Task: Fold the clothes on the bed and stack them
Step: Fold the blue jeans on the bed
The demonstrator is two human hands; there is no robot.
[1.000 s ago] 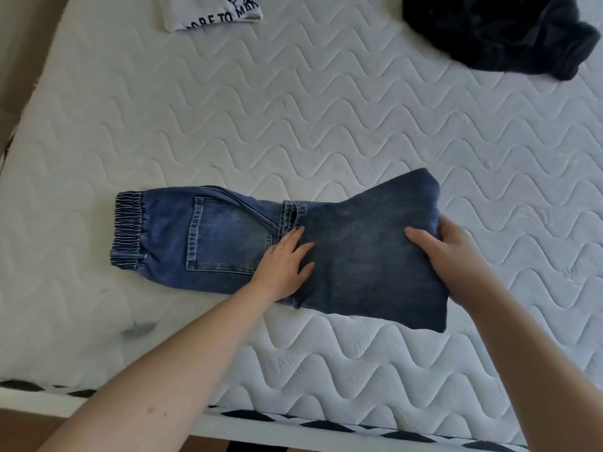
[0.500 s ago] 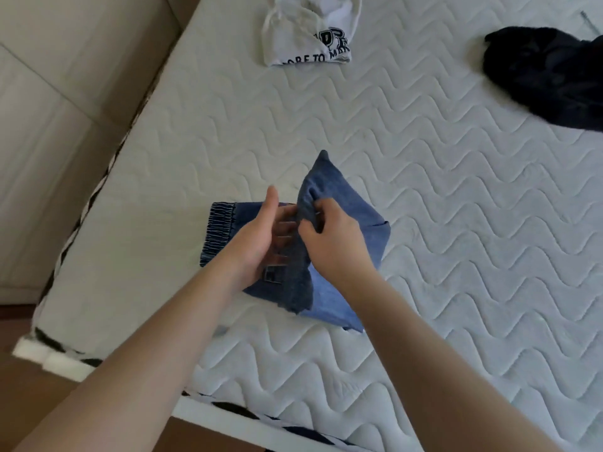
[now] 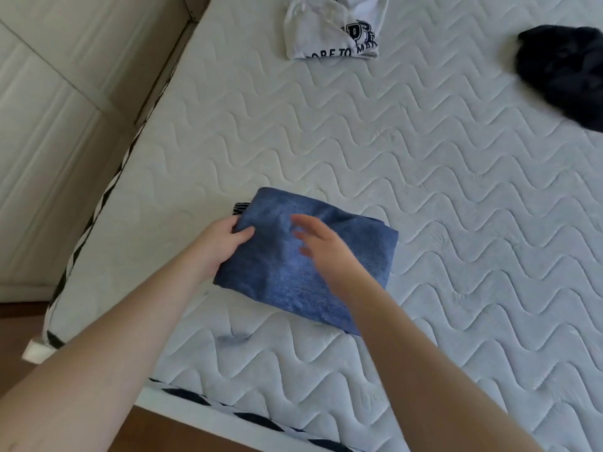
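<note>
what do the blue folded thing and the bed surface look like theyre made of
Folded blue garment: looks like denim, matte, with faded, mottled blue and a heavy drape. Mattress: seemingly quilted white fabric, soft matte, stitched in wavy lines; its filling can't be seen.

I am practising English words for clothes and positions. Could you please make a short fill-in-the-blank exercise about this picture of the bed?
1. The folded jeans are ____ in colour.
2. The left hand grips the jeans at their ____ edge.
3. The white T-shirt has ____ lettering printed on it.
4. The black garment lies near the ____ edge of the picture.

Missing words: blue; left; dark; right
</note>
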